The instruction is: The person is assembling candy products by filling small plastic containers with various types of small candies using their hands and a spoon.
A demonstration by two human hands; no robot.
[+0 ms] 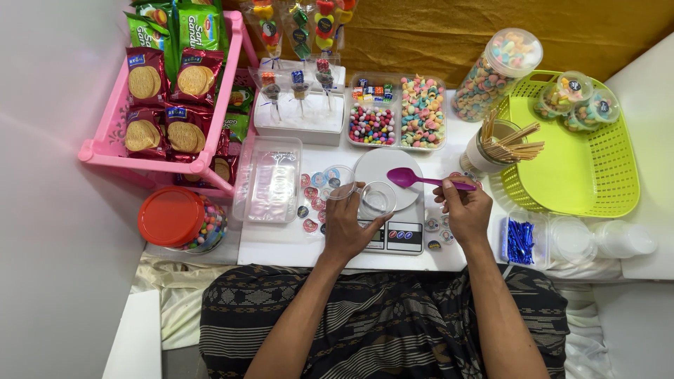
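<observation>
Your small clear cup (378, 198) sits on the white kitchen scale (390, 203), your left hand (349, 226) closed around its near side. Your right hand (463, 208) pinches a purple spoon (415, 180), bowl apparently empty, just above the cup.

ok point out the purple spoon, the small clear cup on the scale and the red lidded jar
purple spoon (405, 177), head view, on the bowl of the spoon
small clear cup (378, 198), head view, on its open mouth
red lidded jar (170, 216), head view, on the middle of the red lid
</observation>
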